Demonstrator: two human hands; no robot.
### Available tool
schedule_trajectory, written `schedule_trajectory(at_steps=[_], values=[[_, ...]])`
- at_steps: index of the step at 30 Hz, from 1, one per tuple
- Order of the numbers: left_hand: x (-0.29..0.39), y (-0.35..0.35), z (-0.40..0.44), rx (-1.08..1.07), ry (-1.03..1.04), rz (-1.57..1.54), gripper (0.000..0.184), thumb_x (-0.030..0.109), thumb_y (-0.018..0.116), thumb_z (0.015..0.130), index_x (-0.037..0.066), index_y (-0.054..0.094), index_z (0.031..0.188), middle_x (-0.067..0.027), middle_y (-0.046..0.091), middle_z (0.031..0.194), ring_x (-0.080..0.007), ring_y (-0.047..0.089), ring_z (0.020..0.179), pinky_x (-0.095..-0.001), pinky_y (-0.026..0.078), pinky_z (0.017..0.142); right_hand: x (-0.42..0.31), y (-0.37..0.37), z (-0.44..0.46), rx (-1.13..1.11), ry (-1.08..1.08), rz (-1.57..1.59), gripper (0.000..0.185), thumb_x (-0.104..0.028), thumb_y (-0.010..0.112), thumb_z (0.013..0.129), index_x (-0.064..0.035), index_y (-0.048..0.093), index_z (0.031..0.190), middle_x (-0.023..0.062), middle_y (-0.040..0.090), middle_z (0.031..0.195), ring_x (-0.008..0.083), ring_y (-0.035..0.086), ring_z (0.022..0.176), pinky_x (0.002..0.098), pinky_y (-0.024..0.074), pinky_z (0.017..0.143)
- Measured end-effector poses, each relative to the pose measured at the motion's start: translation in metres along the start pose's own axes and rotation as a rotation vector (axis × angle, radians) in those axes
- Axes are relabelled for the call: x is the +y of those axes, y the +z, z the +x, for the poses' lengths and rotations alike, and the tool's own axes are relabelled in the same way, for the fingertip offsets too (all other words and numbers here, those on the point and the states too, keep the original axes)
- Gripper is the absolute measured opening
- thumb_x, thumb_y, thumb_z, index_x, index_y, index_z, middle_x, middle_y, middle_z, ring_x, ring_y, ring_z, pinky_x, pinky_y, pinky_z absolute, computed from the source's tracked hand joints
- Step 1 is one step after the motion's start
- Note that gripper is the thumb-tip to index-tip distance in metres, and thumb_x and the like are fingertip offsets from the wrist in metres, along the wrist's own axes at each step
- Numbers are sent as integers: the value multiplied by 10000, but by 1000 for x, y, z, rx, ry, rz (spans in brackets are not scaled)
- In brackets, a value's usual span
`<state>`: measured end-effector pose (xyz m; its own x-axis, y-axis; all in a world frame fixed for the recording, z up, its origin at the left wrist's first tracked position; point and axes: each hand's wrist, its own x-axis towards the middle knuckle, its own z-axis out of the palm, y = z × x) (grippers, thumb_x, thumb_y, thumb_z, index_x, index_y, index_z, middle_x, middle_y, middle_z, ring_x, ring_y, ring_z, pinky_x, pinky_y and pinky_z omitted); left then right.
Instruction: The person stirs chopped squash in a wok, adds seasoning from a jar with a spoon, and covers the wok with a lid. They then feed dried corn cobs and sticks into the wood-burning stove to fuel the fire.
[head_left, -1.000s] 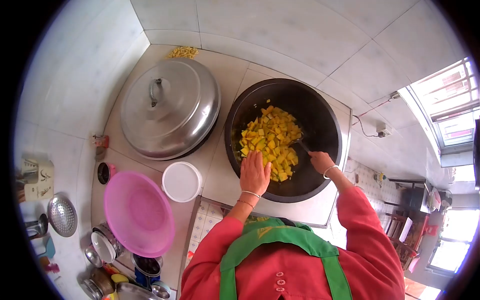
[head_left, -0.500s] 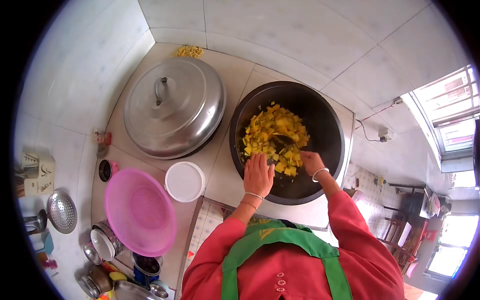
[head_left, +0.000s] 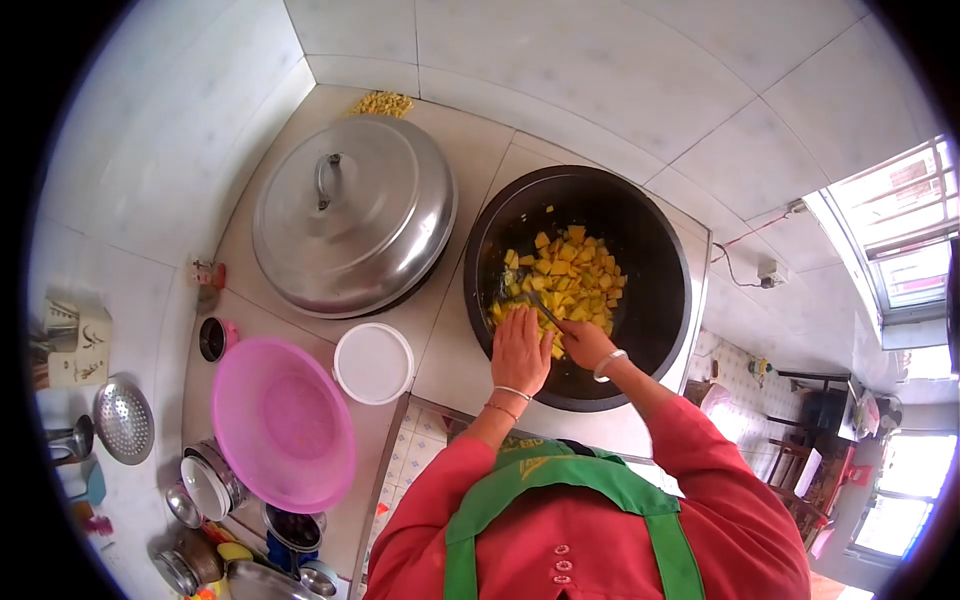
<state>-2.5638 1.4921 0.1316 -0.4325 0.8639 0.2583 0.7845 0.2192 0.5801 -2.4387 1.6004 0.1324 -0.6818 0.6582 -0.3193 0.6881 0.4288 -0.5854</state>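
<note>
A large dark wok point(head_left: 655, 290) is set into the tiled counter, with chunks of yellow pumpkin point(head_left: 585, 280) in it. My right hand point(head_left: 588, 345) is closed round the handle of a metal spatula point(head_left: 543, 308), whose blade is among the chunks at the wok's left side. Over the wok's near left rim lies my left hand point(head_left: 521, 350), flat with its fingers stretched out and holding nothing. Its fingertips reach the near edge of the pumpkin, beside the spatula.
Left of the wok stands a big domed metal lid point(head_left: 375, 215). Nearer are a white round lid point(head_left: 373, 363), a pink basin point(head_left: 265, 425) and a small pink cup point(head_left: 217, 339). A perforated ladle point(head_left: 125, 420) hangs at the left wall. Pots crowd the lower left.
My right hand has moved left across the wok with the spatula, and the pumpkin has been shifted about. My left hand has stayed at the near left rim.
</note>
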Motion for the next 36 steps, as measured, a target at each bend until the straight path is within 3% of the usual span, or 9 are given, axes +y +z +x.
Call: schedule_trajectory(at_steps=[7, 12, 17, 19, 22, 23, 25, 34, 36], values=[[4, -7, 3, -18, -8, 14, 424, 292, 491, 895, 1, 465, 1202, -164, 500, 1226, -321, 432, 1190, -419, 314, 1018, 16, -44, -73, -248, 119, -23, 319, -184, 538, 804, -67, 617, 1090, 218, 629, 847, 351, 625, 767, 375, 488, 698], [1, -3, 2, -30, -7, 26, 421, 295, 487, 900, 3, 465, 1203, -160, 500, 1225, -313, 430, 1193, -419, 315, 1018, 59, -15, -18, 187, 214, 14, 268, -190, 535, 819, -90, 652, 1039, 207, 625, 748, 285, 644, 701, 344, 490, 652], [4, -3, 2, -41, -17, 17, 417, 295, 485, 903, 5, 465, 1201, -159, 499, 1223, -311, 425, 1197, -417, 317, 1017, 68, -66, 35, 221, 314, 92, 248, -179, 528, 827, -76, 662, 1009, 177, 651, 738, 220, 594, 593, 313, 469, 589], [4, -4, 0, -28, -29, 11, 419, 294, 487, 902, 2, 462, 1201, -162, 499, 1223, -318, 424, 1196, -420, 318, 1016, 64, -71, 48, 315, 367, 145, 317, -173, 532, 842, -85, 610, 1136, 180, 654, 937, 304, 648, 824, 368, 487, 676], [2, -1, -1, -7, -19, -2, 421, 291, 491, 900, 0, 458, 1202, -163, 499, 1222, -321, 423, 1196, -423, 319, 1014, 60, -46, 62, 479, 373, 213, 293, -197, 526, 836, -53, 625, 1071, 193, 652, 886, 324, 633, 826, 385, 476, 719], [2, -1, -2, -5, -17, -3, 421, 291, 491, 900, 0, 458, 1202, -163, 499, 1222, -321, 423, 1196, -423, 319, 1014, 89, -23, 66, 335, 298, -16, 330, -211, 521, 842, -65, 598, 1127, 208, 634, 966, 375, 587, 946, 409, 461, 784], [1, -3, 0, -18, -17, -12, 418, 289, 493, 899, -2, 463, 1197, -167, 500, 1222, -324, 424, 1195, -425, 323, 1009, 75, -6, 44, 229, 335, -98, 346, -204, 512, 841, -65, 579, 1150, 229, 620, 942, 385, 583, 933, 395, 464, 767], [-1, -2, -1, -32, -11, 16, 427, 305, 490, 897, -2, 464, 1194, -169, 494, 1231, -312, 424, 1203, -416, 322, 1010, 30, -69, -99, -273, 283, -80, 334, -200, 512, 811, -72, 619, 1101, 236, 621, 953, 397, 583, 941, 402, 468, 844], [1, -3, 0, -39, -18, 13, 424, 302, 483, 902, 2, 465, 1200, -163, 498, 1231, -311, 423, 1202, -412, 320, 1011, 32, -56, -101, -204, 278, -149, 332, -195, 513, 808, -71, 627, 1094, 226, 632, 919, 385, 603, 911, 411, 478, 831]])
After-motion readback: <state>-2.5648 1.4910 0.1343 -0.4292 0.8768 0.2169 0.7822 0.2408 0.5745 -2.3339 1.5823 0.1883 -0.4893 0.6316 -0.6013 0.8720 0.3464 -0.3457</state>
